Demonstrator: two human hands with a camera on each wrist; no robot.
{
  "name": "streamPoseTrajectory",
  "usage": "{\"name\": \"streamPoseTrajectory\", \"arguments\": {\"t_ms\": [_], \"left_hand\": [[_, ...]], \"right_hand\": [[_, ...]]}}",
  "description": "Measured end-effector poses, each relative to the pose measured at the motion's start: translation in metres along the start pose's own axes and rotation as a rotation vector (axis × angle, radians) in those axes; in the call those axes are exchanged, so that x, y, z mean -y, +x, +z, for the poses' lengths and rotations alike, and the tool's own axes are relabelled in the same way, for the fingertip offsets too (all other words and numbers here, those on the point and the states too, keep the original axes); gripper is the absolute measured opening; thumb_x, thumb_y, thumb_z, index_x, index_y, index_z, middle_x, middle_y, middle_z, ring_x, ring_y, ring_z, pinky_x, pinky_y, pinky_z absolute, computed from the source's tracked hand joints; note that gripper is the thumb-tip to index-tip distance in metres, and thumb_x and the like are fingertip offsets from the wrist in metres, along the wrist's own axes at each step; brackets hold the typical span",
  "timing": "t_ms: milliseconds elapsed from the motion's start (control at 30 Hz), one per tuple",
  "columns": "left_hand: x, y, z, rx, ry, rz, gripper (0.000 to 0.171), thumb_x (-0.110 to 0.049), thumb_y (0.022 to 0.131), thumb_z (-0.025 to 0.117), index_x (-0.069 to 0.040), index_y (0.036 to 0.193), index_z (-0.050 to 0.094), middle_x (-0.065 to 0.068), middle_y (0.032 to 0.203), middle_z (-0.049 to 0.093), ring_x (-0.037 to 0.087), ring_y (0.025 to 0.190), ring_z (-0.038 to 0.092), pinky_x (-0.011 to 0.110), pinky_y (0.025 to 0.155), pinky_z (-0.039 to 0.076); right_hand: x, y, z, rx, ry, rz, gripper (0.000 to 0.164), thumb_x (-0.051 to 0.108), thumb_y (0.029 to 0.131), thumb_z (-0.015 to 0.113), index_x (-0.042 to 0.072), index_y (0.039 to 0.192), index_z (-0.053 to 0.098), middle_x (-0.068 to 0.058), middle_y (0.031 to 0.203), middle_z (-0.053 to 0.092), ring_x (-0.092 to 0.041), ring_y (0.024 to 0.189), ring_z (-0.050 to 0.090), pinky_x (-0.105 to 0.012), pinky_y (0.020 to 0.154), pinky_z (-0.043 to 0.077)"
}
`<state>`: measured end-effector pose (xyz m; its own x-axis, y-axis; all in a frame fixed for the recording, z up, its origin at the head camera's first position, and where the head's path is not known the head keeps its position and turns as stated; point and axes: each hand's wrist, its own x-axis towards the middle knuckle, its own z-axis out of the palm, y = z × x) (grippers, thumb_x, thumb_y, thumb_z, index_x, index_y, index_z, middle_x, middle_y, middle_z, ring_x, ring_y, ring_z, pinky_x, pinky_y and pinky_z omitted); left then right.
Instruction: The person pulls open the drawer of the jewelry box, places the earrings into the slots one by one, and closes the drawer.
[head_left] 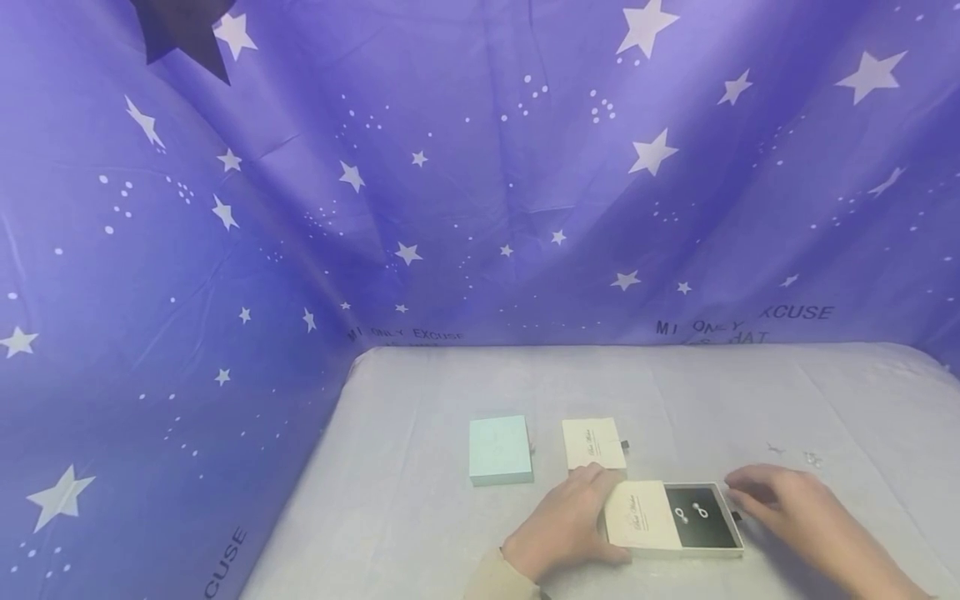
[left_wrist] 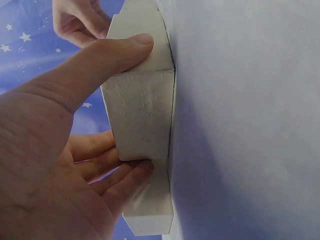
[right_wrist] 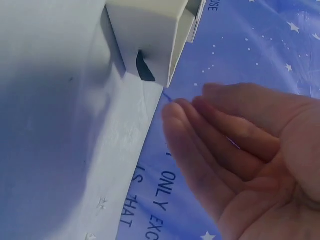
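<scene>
A cream slide-out jewellery box (head_left: 643,527) lies on the table with its drawer (head_left: 711,540) pulled out to the right. On the drawer's black pad lies a pair of silver looped earrings (head_left: 701,511). My left hand (head_left: 562,523) grips the box's outer sleeve, the thumb on the near side and fingers on the far side, as the left wrist view (left_wrist: 122,55) shows. Just right of the drawer's dark pull tab (right_wrist: 144,67), my right hand (head_left: 798,508) hovers with loosely bent fingers. It holds nothing, and the right wrist view shows it apart from the box.
Behind the open box lies another cream box (head_left: 592,442) with a dark tab. A mint-green box (head_left: 500,450) sits to its left. Small silvery pieces (head_left: 812,458) lie at the right. The pale cloth-covered table (head_left: 390,517) meets a purple star-patterned curtain (head_left: 480,208).
</scene>
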<state>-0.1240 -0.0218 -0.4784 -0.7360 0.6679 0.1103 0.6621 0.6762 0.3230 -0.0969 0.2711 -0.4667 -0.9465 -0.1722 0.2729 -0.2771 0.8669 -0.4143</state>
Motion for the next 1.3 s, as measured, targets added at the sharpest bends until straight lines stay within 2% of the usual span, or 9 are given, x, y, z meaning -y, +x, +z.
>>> {"name": "streamPoseTrajectory", "arguments": {"t_ms": [100,200,433,567,700,1067,1300], "left_hand": [[0.0,0.0,0.0,0.002,-0.007,-0.003,0.085,-0.046,0.065,0.089,-0.021,0.137,0.051,-0.015,0.118,0.054,-0.003,0.1,0.049,0.008,0.09,0.042],[0.0,0.0,0.0,0.004,-0.013,-0.005,0.085,-0.046,0.065,0.089,-0.021,0.137,0.051,-0.015,0.118,0.054,-0.004,0.1,0.049,0.008,0.089,0.042],[0.0,0.0,0.001,0.004,-0.011,-0.004,0.085,-0.046,0.065,0.089,-0.021,0.137,0.052,-0.015,0.116,0.055,-0.004,0.099,0.049,0.008,0.089,0.042],[0.0,-0.001,0.002,0.004,-0.008,-0.002,0.085,-0.046,0.065,0.089,-0.021,0.136,0.052,-0.015,0.116,0.055,-0.004,0.098,0.049,0.008,0.089,0.042],[0.0,-0.001,0.002,0.001,-0.002,0.001,0.085,-0.046,0.065,0.089,-0.021,0.137,0.051,-0.015,0.116,0.054,-0.004,0.099,0.049,0.008,0.09,0.042],[-0.001,0.0,0.0,-0.001,0.006,0.006,0.083,-0.046,0.066,0.088,-0.021,0.136,0.051,-0.014,0.117,0.054,-0.003,0.099,0.049,0.008,0.089,0.042],[0.0,0.0,0.0,-0.001,0.007,0.009,0.082,-0.045,0.066,0.088,-0.021,0.135,0.052,-0.014,0.118,0.054,-0.003,0.1,0.049,0.008,0.088,0.042]], "right_hand": [[-0.004,0.0,0.0,0.023,-0.007,-0.001,0.014,0.011,0.077,0.08,0.007,0.089,0.075,-0.008,0.09,0.075,-0.033,0.085,0.069,-0.054,0.082,0.053],[-0.008,0.001,0.001,0.069,0.0,0.007,0.014,0.011,0.077,0.079,0.007,0.089,0.074,-0.008,0.089,0.075,-0.035,0.087,0.069,-0.055,0.083,0.053],[-0.014,0.001,0.003,0.153,0.02,-0.013,0.017,0.01,0.072,0.082,0.014,0.087,0.075,0.002,0.085,0.074,-0.007,0.078,0.066,-0.041,0.076,0.057],[-0.018,0.002,0.005,0.208,0.063,-0.016,0.015,0.008,0.074,0.079,0.013,0.087,0.075,0.002,0.084,0.074,0.002,0.073,0.062,-0.034,0.071,0.057],[-0.02,0.002,0.006,0.234,0.089,-0.028,0.013,0.007,0.075,0.077,0.011,0.086,0.075,0.003,0.081,0.073,0.005,0.069,0.059,-0.03,0.066,0.055],[-0.028,0.001,0.01,0.214,0.164,-0.095,0.01,0.005,0.075,0.077,0.012,0.081,0.074,0.012,0.073,0.069,0.008,0.067,0.056,-0.025,0.061,0.052],[-0.033,0.001,0.011,0.236,0.21,-0.09,0.007,0.007,0.078,0.076,0.012,0.083,0.075,0.015,0.074,0.069,0.008,0.068,0.057,-0.025,0.062,0.052]]}}
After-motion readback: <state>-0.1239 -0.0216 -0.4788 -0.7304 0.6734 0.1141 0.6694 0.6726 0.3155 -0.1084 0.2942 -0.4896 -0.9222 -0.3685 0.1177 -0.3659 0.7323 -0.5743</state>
